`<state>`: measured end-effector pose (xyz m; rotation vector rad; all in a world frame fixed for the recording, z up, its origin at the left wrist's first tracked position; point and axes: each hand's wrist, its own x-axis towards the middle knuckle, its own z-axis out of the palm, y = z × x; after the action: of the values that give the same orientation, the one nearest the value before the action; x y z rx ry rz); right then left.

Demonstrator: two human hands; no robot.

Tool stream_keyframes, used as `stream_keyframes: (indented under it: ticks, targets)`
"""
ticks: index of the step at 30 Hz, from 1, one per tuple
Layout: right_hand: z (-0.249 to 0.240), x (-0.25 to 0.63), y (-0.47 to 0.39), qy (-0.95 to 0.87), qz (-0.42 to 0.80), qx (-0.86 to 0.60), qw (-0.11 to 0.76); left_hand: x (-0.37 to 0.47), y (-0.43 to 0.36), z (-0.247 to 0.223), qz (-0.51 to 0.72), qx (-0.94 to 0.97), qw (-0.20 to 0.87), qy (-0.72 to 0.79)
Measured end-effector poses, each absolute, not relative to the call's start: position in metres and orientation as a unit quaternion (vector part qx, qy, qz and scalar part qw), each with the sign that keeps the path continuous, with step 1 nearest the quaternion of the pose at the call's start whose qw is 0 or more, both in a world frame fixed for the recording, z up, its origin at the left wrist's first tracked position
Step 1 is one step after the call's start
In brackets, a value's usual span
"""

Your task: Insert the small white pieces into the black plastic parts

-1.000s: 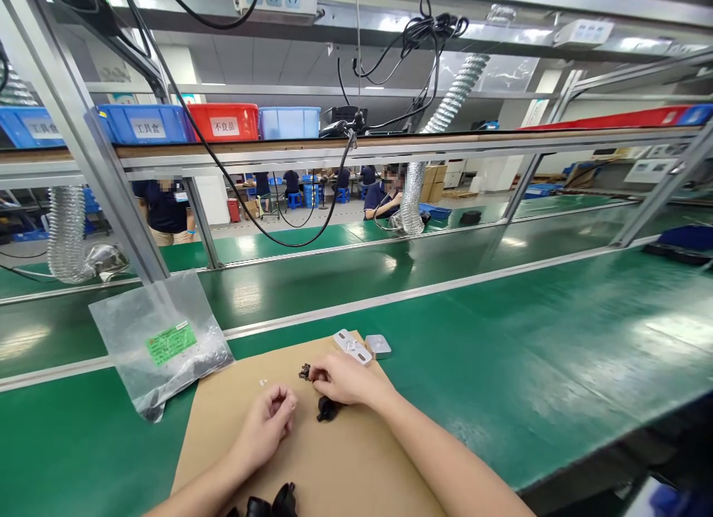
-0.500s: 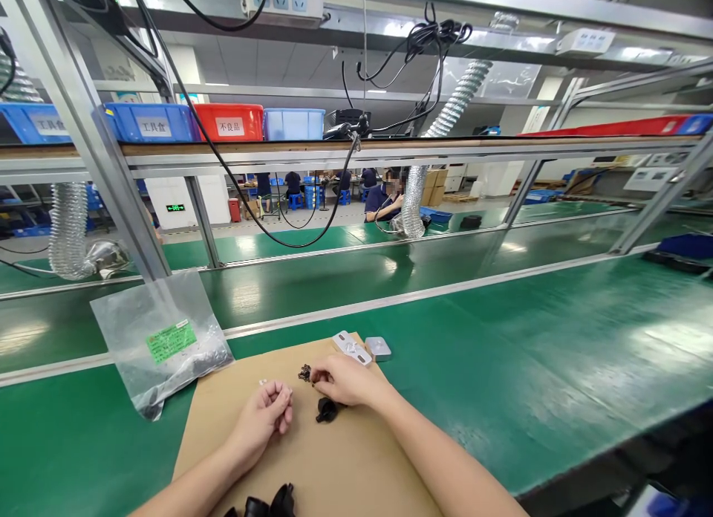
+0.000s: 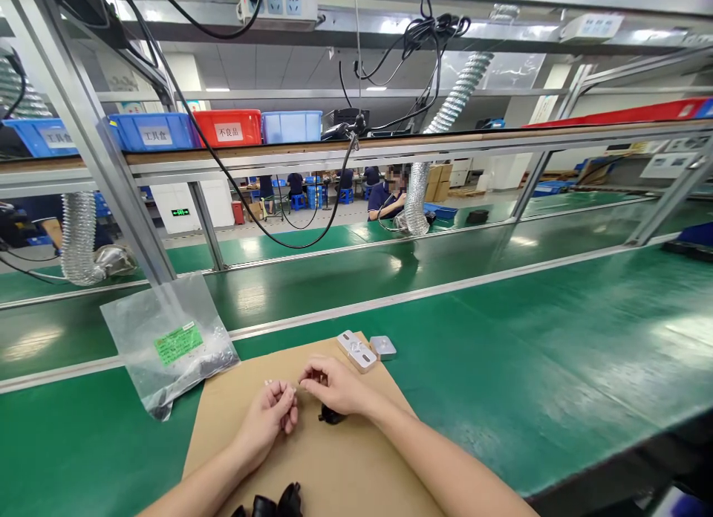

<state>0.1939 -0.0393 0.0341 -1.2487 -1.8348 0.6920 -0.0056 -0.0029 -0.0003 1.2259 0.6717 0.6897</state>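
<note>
Green bench (image 3: 529,339): I see it spread beneath both hands and far out to the right of the right hand (image 3: 334,387).
Cardboard sheet (image 3: 345,472): on the bench, under both hands.
Clear bag (image 3: 131,327): beyond and to the left of the left hand (image 3: 264,420), bearing a green label (image 3: 178,343).
Right hand: back up, fingers bent, thumb and forefinger tips close together and aimed at the left hand; from here I cannot tell whether it grips anything.
Left hand: just left of the right hand, fingers curled, thumb and forefinger pinched on what reads to me as a tiny white piece (image 3: 294,390).
Black parts (image 3: 263,506): on the near side of the left hand, cut off by my lower edge of view.
Slotted block (image 3: 356,351): pale, just beyond the right hand.
Square block (image 3: 383,346): just right of that one, beyond the right hand.
Black part (image 3: 330,416): at the near side of the right hand, partly hidden by it.
White bits (image 3: 268,382): on the cardboard, just past the left hand's knuckles.
</note>
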Motion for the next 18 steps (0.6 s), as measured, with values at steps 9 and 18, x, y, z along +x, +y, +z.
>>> stream_keyframes:
  ticks: [9,18]
  targets:
    - [0.0315,0.1854,-0.0394,-0.721,0.316,-0.451,0.419,-0.0057,-0.0043,0.0004,0.308,0.566,0.703,0.301]
    - [0.0305,0.1836,-0.04,-0.737,0.266,-0.466,0.411,-0.0045,-0.0037,0.001,0.314,0.562,0.705,0.297]
